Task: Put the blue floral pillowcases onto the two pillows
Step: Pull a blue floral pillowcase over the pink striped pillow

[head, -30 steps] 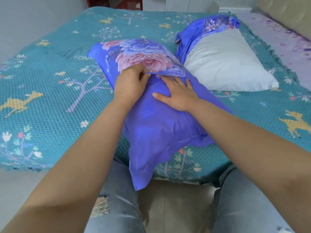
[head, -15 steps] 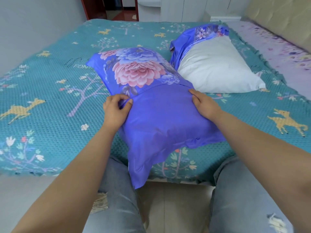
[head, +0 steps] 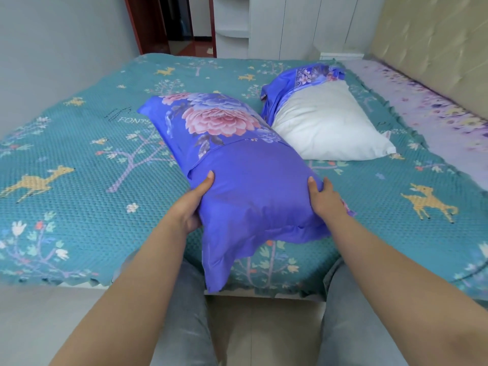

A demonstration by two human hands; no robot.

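Risk: we are judging that the loose open end of the near pillowcase, which is hanging over the bed edge, could slip back off the filling if we lift by the sides alone; the fabric is looking slick and shiny.
Second risk: the far pillowcase is lying bunched at the top end of the white pillow, so it could slide off entirely if we are jostling the bed.
Near pillow look: we are seeing plain violet-blue cloth toward us and a large pink peony print on the far half, with a flap seam crossing between them; it is looking plump and filled.
Far pillow look: mostly bare white, only its top covered.
Left hand: we are gripping the left side of the near pillowcase, thumb on top, fingers hidden under it.
Right hand: we are clasping the right side likewise.
Location: both pillows are lying on the teal bedspread, the near one at the bed's front edge.
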